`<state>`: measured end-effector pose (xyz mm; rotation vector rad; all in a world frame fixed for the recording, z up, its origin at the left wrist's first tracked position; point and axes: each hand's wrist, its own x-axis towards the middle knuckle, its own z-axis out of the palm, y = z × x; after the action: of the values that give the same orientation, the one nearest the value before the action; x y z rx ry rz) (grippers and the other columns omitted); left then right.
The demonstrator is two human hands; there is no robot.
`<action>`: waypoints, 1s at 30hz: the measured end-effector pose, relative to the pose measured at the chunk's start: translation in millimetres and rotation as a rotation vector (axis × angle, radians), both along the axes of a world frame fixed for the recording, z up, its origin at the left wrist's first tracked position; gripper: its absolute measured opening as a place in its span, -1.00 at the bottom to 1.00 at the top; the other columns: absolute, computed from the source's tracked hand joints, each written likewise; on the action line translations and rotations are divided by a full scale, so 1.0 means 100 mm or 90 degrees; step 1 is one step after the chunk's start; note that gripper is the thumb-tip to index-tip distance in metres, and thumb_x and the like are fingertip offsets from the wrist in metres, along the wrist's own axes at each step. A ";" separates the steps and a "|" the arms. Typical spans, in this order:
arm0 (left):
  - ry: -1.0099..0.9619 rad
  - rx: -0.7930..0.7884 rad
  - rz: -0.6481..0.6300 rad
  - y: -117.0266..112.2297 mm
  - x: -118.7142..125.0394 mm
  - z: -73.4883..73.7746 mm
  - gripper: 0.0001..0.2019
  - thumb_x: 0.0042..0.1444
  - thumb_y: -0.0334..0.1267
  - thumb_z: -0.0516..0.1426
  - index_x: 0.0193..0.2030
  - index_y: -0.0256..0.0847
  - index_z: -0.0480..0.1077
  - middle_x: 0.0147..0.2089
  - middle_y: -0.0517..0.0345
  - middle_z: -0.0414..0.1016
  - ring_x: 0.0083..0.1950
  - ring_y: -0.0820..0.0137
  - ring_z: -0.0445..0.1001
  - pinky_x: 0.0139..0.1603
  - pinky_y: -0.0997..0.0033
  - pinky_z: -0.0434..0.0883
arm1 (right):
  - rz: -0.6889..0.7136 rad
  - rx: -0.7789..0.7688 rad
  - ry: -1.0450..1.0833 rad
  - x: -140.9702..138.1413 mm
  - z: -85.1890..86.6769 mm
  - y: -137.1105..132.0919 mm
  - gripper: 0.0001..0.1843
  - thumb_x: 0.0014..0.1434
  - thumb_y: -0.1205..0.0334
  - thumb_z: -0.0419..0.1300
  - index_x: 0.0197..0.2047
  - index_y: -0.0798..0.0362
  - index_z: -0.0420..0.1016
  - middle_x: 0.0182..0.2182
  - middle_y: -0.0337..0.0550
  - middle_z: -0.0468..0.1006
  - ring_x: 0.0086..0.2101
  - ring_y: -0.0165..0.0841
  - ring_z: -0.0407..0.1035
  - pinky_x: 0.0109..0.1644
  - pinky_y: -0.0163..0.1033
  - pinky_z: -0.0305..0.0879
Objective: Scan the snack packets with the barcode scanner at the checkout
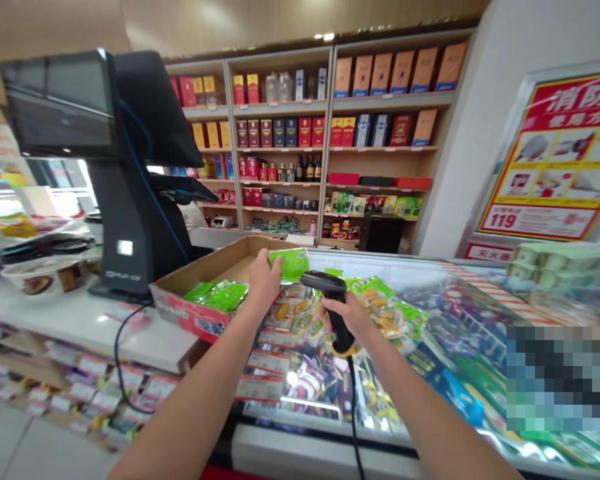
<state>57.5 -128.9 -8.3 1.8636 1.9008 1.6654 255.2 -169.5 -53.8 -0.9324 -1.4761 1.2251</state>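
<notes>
Filling the background, a tall shelf unit carries rows of boxed and bottled goods. Before it runs a glass-topped counter, and to the left a black two-screen terminal stands on a white worktop. An open cardboard box with a red front sits beside the terminal, green packets lying inside; clear packets with yellow-orange contents are spread over the glass. The right hand is wrapped around the handle of a black corded scanner, its head angled leftward. The left hand pinches a bright green packet by its left edge, near the box's far right corner and just beside the scanner's head.
</notes>
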 end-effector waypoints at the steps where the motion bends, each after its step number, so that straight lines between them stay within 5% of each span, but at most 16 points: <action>1: 0.012 0.008 0.026 -0.04 -0.10 0.07 -0.83 0.14 -0.20 0.07 -0.43 -0.16 0.21 -0.48 0.21 0.30 -0.40 0.37 0.30 -0.35 0.43 0.16 | 0.015 0.000 -0.007 -0.09 0.03 0.00 -0.70 -0.07 0.03 0.25 -0.60 0.10 0.45 -0.77 -0.22 0.41 -0.75 -0.40 0.29 -0.67 -0.34 0.20; 5: 0.039 -0.017 0.142 -0.19 -0.57 0.17 -0.84 0.15 -0.16 0.04 -0.34 -0.18 0.31 -0.40 0.08 0.42 -0.32 0.25 0.41 -0.28 0.36 0.23 | 0.064 0.012 -0.030 -0.43 0.15 0.00 -0.71 -0.05 0.06 0.23 -0.62 0.10 0.44 -0.76 -0.20 0.42 -0.74 -0.38 0.32 -0.67 -0.33 0.22; 9: 0.062 -0.130 0.236 -0.30 -0.93 0.07 -0.76 0.14 -0.19 0.02 -0.10 -0.21 0.35 -0.24 -0.10 0.51 -0.15 0.08 0.47 -0.16 0.21 0.30 | 0.082 0.021 -0.006 -0.69 0.22 0.01 -0.71 -0.09 0.05 0.25 -0.61 0.09 0.40 -0.74 -0.21 0.44 -0.76 -0.39 0.30 -0.69 -0.32 0.22; 15: 0.152 -0.130 0.317 -0.43 -1.03 -0.03 -0.72 0.08 -0.32 0.01 -0.06 -0.22 0.38 0.04 -0.23 0.41 0.12 -0.02 0.34 0.02 -0.02 0.27 | 0.074 0.020 -0.002 -0.74 0.18 0.00 -0.70 -0.11 0.04 0.26 -0.61 0.11 0.40 -0.73 -0.20 0.44 -0.76 -0.39 0.30 -0.71 -0.32 0.22; 19: 0.154 -0.006 0.222 -0.41 -0.79 -0.01 -0.78 0.06 -0.37 0.01 -0.17 -0.20 0.41 0.01 -0.15 0.38 0.10 0.03 0.34 0.05 -0.02 0.28 | 0.038 0.009 -0.014 -0.59 0.12 0.01 -0.71 -0.10 0.04 0.24 -0.61 0.11 0.42 -0.72 -0.21 0.44 -0.75 -0.40 0.32 -0.70 -0.34 0.23; 23: 0.153 0.112 -0.025 -0.24 -0.31 -0.10 -0.83 0.05 -0.41 0.02 -0.24 -0.21 0.38 -0.09 -0.07 0.42 0.02 0.19 0.40 0.05 0.20 0.34 | -0.033 0.006 -0.006 -0.29 0.03 0.06 -0.71 -0.12 0.04 0.25 -0.61 0.10 0.41 -0.74 -0.22 0.42 -0.75 -0.40 0.30 -0.70 -0.35 0.20; 26: 0.134 0.025 -0.163 0.03 0.11 -0.26 -0.84 0.07 -0.41 0.03 -0.22 -0.19 0.38 -0.20 0.01 0.49 -0.12 0.27 0.47 -0.06 0.30 0.37 | -0.116 0.007 0.022 0.01 -0.04 0.12 -0.68 -0.10 0.02 0.25 -0.65 0.09 0.38 -0.79 -0.22 0.38 -0.77 -0.41 0.27 -0.69 -0.34 0.19; 30: 0.117 -0.171 -0.183 0.50 0.53 -0.49 -0.89 0.05 -0.42 0.08 -0.28 -0.25 0.41 -0.29 -0.05 0.54 -0.19 0.23 0.51 -0.14 0.33 0.35 | -0.210 0.018 0.082 0.32 -0.08 0.16 -0.67 -0.07 0.01 0.24 -0.64 0.08 0.39 -0.81 -0.21 0.37 -0.77 -0.40 0.26 -0.69 -0.33 0.16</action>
<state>110.2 -78.6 -57.7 2.1110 1.7063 1.1323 287.6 -153.6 -61.8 -1.0119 -1.1799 0.9992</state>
